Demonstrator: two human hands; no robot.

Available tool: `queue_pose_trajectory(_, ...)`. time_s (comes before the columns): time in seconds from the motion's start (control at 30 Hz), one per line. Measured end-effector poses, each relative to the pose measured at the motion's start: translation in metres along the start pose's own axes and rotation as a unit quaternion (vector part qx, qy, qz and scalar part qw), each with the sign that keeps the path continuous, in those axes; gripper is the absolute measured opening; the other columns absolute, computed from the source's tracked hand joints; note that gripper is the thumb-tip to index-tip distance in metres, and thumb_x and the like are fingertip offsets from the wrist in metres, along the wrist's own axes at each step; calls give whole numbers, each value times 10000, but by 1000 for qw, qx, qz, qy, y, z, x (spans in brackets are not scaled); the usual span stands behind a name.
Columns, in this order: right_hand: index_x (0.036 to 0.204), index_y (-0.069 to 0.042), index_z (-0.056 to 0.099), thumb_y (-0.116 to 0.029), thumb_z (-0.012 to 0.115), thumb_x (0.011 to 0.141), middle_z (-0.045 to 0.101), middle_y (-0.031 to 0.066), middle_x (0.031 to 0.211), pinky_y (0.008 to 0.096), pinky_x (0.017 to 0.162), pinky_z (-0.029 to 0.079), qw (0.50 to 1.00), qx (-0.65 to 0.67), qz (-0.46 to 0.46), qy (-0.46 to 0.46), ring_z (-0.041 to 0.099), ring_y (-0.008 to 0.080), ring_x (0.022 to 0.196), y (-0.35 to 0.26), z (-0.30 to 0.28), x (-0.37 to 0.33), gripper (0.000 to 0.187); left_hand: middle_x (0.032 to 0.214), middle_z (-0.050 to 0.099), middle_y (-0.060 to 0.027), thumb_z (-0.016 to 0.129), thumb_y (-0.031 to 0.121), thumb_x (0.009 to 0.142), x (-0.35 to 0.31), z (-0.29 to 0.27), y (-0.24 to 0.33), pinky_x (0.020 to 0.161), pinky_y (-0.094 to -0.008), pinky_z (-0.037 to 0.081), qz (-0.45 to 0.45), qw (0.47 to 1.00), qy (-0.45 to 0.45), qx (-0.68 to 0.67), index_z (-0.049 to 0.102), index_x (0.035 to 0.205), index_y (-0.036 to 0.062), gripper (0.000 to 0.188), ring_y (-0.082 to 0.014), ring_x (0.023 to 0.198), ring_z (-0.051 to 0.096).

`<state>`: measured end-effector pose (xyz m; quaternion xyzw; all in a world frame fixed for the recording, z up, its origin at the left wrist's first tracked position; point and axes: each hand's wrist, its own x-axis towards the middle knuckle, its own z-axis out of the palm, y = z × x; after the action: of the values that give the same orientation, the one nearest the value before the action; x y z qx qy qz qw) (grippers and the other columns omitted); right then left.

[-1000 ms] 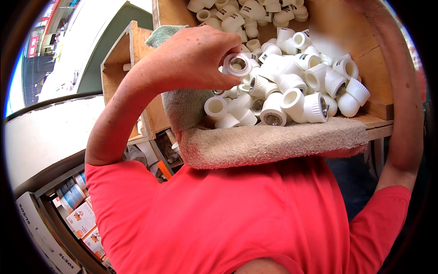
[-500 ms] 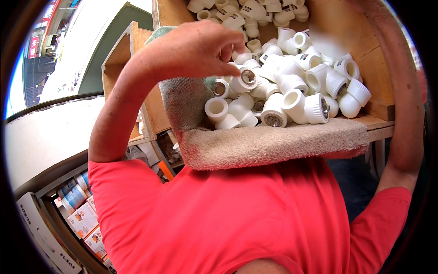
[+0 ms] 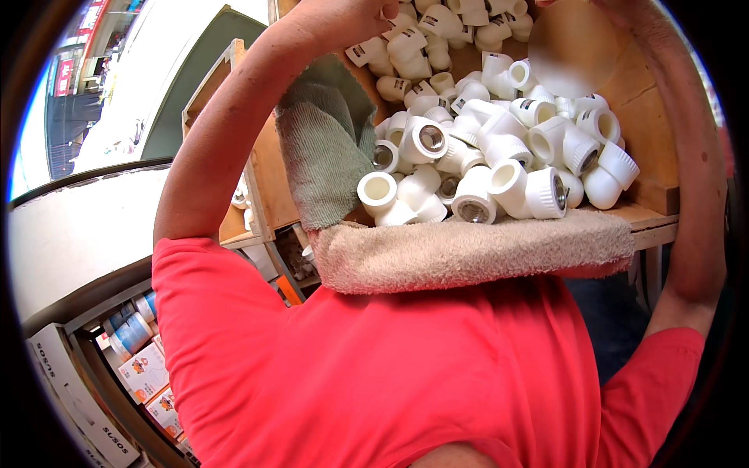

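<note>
White plastic pipe elbows (image 3: 507, 183), several with threaded metal inserts, lie heaped in a wooden box (image 3: 644, 117). My left hand (image 3: 351, 19) is over the far left of the heap, cut off by the upper edge; only a bent bit of finger shows, close to more white elbows (image 3: 409, 47). At the far right side of the box, my right hand (image 3: 624, 8) is also mostly cut off at the top, and its grip cannot be seen.
A beige towel (image 3: 468, 249) pads the box's near edge, and a grey-green cloth (image 3: 324, 144) drapes its left side. Another wooden compartment (image 3: 269, 183) stands to the left. Cartons (image 3: 144, 373) and blue-white rolls (image 3: 131, 335) fill a lower-left shelf. A blurred patch veils the box's upper right.
My left hand has moved up and away from the near elbows, toward the far end of the box. The right arm has stayed about where it was.
</note>
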<state>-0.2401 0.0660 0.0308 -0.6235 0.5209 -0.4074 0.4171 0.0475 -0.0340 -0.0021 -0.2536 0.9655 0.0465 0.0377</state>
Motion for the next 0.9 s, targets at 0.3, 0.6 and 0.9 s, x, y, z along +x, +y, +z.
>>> queue_pose_trajectory(0.3,1005,-11,766,-336,595,1048,755,43,901,259,724,554,999,6,31,-19,695,107,782,10,-11,9,370,930,747,-167,727,424,830,36,24,3,802,-462,577,-27,990,-124,55,748,976,73,380,-353,913,725)
queue_pose_trajectory(0.6,1004,-17,767,-339,582,1054,754,43,897,259,719,556,999,13,39,-26,699,111,791,2,-6,7,374,941,742,-211,749,409,788,42,69,8,837,-482,577,-18,994,-56,97,748,903,9,416,-362,958,728)
queue_pose_trajectory(0.9,997,-61,768,-383,606,1038,729,10,850,241,636,515,998,-24,61,-2,653,85,712,3,-12,4,363,958,732,-172,736,321,862,34,5,37,802,-408,591,-90,986,-127,-59,703,1022,-2,362,-296,922,734)
